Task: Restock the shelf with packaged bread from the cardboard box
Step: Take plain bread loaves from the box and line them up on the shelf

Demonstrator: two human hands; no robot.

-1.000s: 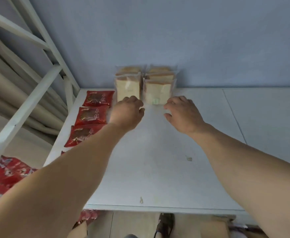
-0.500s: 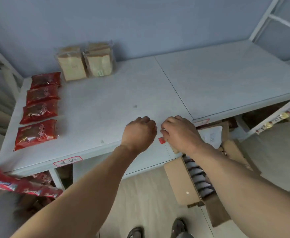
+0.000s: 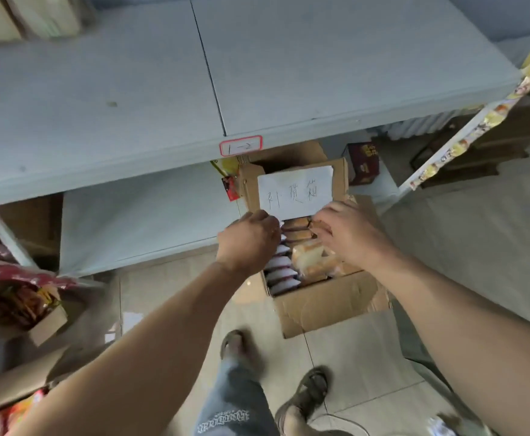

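An open cardboard box (image 3: 323, 302) stands on the floor in front of the shelf, its back flap carrying a white handwritten label (image 3: 295, 191). Inside are rows of packaged bread (image 3: 309, 258) and white-wrapped packs (image 3: 281, 273). My left hand (image 3: 248, 239) hovers over the box's left side, fingers curled, nothing visibly in it. My right hand (image 3: 348, 231) reaches into the box with fingertips down among the bread packs; whether it grips one is unclear. The white shelf (image 3: 131, 99) spans the top, with bread packs (image 3: 37, 14) blurred at its far left corner.
A lower shelf board (image 3: 144, 215) lies left of the box. Red snack packets (image 3: 3, 262) and a smaller carton (image 3: 42, 319) sit at the left. A dark red carton (image 3: 362, 163) stands behind the box. My feet in sandals (image 3: 304, 394) are on the tiled floor.
The view has swung from the shelf top down to the floor. Both hands left the shelf's front edge and dropped to the open cardboard box.
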